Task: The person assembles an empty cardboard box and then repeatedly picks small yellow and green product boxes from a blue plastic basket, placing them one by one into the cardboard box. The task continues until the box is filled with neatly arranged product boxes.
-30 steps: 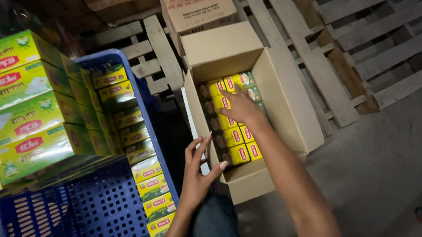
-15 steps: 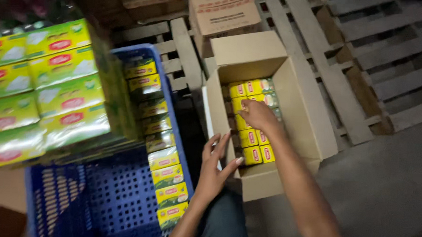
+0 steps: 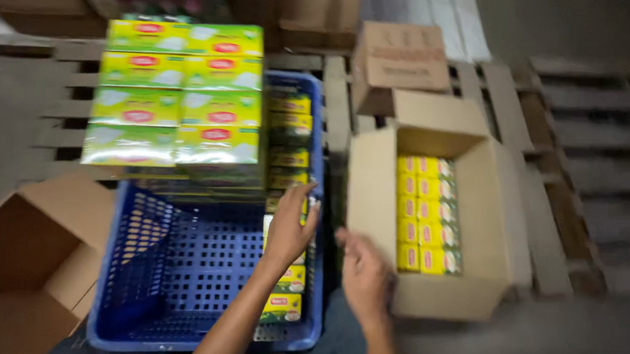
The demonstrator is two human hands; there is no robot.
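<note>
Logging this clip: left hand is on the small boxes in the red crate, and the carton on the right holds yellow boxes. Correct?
Not quite. The crate is blue, not red, as the head view shows. The rest stands: the left hand is on the small boxes along the crate's right side, and the carton on the right holds yellow boxes.

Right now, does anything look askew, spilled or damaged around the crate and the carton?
Nothing stands out. Yellow boxes sit in tidy rows in the open carton; the blue crate holds a neat row; the stacked packs look level.
</note>
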